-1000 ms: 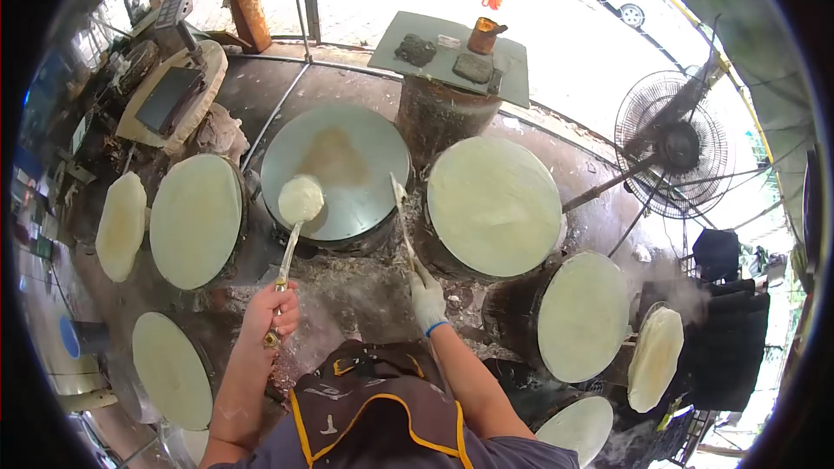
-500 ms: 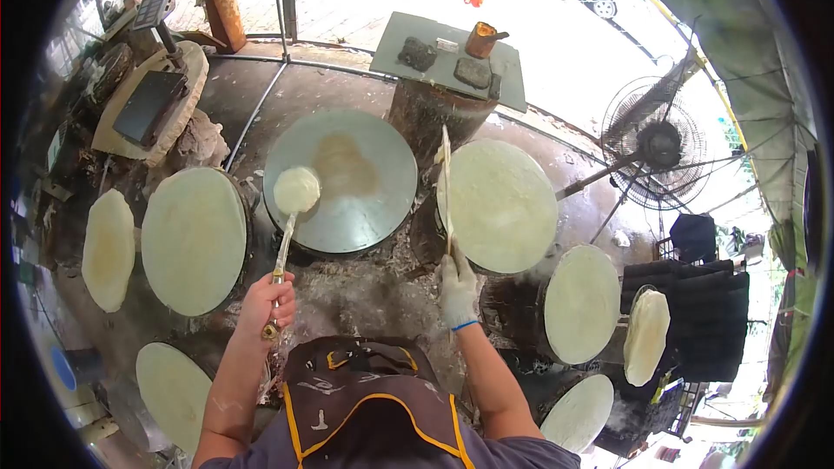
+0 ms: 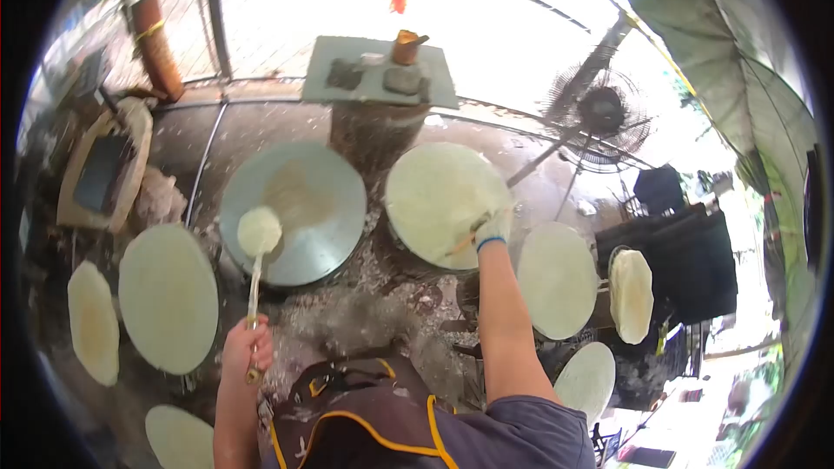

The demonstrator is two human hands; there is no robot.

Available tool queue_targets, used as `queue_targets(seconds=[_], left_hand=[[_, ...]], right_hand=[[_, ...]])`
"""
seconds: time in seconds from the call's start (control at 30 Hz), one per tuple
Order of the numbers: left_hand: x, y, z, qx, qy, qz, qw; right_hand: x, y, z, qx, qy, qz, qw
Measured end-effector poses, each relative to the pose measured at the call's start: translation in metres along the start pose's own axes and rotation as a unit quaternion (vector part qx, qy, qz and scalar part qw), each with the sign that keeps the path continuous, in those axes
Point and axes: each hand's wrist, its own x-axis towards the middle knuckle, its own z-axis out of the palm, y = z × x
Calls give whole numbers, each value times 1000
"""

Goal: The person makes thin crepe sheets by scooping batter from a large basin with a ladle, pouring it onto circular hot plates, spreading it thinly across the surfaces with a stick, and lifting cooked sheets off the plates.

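Observation:
My left hand is wrapped round the handle of a ladle. The ladle's bowl, full of pale batter, hangs over the left part of a round grey griddle, which has a brownish patch. My right hand, in a pale glove with a blue cuff, is at the right edge of a round griddle covered by a pale sheet. It grips a thin wooden spatula, which lies low over that sheet, partly hidden by the hand.
More pale rounds lie left and right. Flat breads stand at both sides. Behind are a board bearing a rusty can, a fan and a scale.
The spatula and my right hand have moved from between the two griddles onto the right one's pale sheet. The view has turned right; the ladle stays over the grey griddle.

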Motion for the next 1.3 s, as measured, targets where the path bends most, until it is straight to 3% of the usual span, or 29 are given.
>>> queue_targets(seconds=[0.03, 0.23, 0.4, 0.5, 0.6, 0.7, 0.77, 0.83, 1.0, 1.07, 1.1, 1.13, 1.17, 1.2, 1.23, 1.3], left_hand=[[3, 0, 3, 3, -2, 6, 1000], [13, -17, 32, -20, -3, -4, 1000], [14, -36, 77, -48, -18, -7, 999], [18, -47, 105, -73, -25, -7, 997], [19, -58, 131, -94, -32, -7, 995], [18, -65, 153, -108, -34, -3, 994], [17, -69, 166, -109, -27, 5, 994], [15, -72, 176, -103, -16, 16, 994], [16, -78, 182, -121, -4, 29, 992], [20, -78, 185, -121, 6, 40, 992], [20, -78, 188, -119, 17, 46, 992], [16, -81, 188, -116, 32, 47, 992], [11, -85, 184, -124, 30, 33, 991], [13, -83, 179, -131, 17, 34, 991], [16, -80, 176, -138, 4, 34, 990], [18, -83, 175, -126, 3, 56, 990]], right_hand=[[-15, -8, -8, -14, 66, -41, 997], [12, -17, -76, -104, 75, -69, 989], [17, -54, -101, -4, -77, 60, 995], [18, -81, -110, 16, -165, 90, 982], [18, -113, -95, -63, -163, 84, 981], [21, -151, -58, -144, -204, -74, 966], [19, -182, -23, -208, -171, -166, 949], [0, -212, 16, -154, -237, -319, 904], [-7, -262, 94, -93, -271, -509, 812], [42, -251, 117, -213, -152, -620, 740], [86, -235, 119, -404, -109, -573, 705], [128, -219, 120, -585, -81, -524, 613], [193, -195, 103, -825, -60, -320, 461], [277, -154, 52, -795, -125, -410, 428], [215, -159, 50, -662, -90, -273, 693], [238, -135, 16, -646, -91, -206, 729]])
